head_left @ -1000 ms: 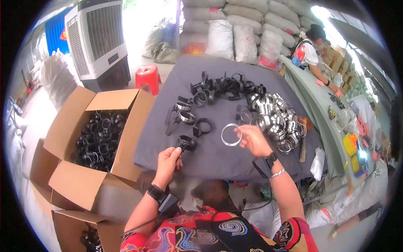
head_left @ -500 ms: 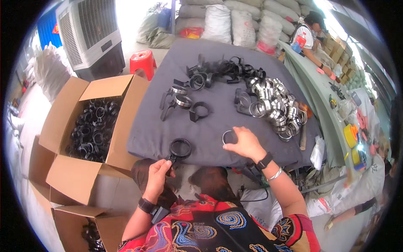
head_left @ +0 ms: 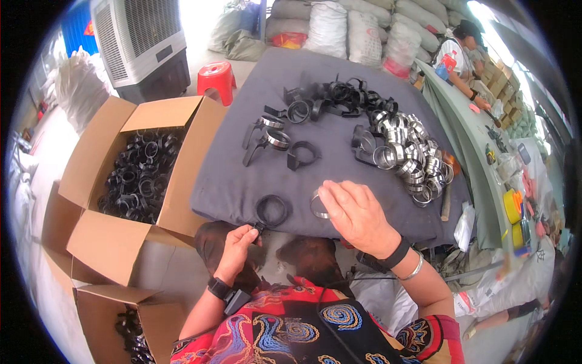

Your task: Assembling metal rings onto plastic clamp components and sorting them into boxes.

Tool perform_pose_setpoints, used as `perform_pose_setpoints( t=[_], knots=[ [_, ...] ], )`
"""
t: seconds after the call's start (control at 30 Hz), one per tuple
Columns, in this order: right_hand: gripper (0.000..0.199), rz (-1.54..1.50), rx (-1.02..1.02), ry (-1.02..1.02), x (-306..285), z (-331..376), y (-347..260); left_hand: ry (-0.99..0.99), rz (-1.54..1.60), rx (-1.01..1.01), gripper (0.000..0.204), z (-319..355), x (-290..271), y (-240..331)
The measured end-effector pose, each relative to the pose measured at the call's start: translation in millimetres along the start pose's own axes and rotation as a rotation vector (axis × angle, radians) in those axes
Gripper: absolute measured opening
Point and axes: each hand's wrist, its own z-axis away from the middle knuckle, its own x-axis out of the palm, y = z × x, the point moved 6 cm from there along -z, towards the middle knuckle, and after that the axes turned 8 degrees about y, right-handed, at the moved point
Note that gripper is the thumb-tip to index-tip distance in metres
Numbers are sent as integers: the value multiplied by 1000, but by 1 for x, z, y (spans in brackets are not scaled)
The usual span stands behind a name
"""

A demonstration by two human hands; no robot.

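Note:
My left hand (head_left: 239, 247) grips the short handle of a black ring (head_left: 271, 211), which is held over the front edge of the grey padded table (head_left: 242, 176). To its right, my right hand (head_left: 356, 215) pinches a thin silver metal ring (head_left: 317, 205) by its side; its fingers partly cover the ring. The two rings are apart. Beyond my hands lie a few black handled rings, two with silver bands (head_left: 278, 139) in them. A heap of silver rings (head_left: 418, 151) is on the right of the table, with black rings (head_left: 339, 97) piled at the back.
An open cardboard box (head_left: 193, 164) of black rings stands left of the table, with another box (head_left: 160, 321) below it. Behind are a red stool (head_left: 216, 79) and an air cooler (head_left: 142, 42). A wooden-handled tool (head_left: 446, 203) lies right. Another person (head_left: 464, 57) works at a side table.
My right hand has turned and moved slightly left, bringing the silver ring closer to the black ring. My left hand still holds the black ring. The view has shifted a little.

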Motion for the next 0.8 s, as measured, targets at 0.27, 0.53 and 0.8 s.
perform_pose_setpoints(
  t=[0.27,0.53,0.8],
  knots=[
    [68,-417,280,-246,23,-15,-2,0,-3,10,25,-1,3,4],
    [65,-595,364,-506,107,-23,-18,-33,-25,-12,26,-3,4,-4],
    [65,-517,350,-770,133,-43,-31,-44,-73,-42,28,-2,2,-2]
  ],
)
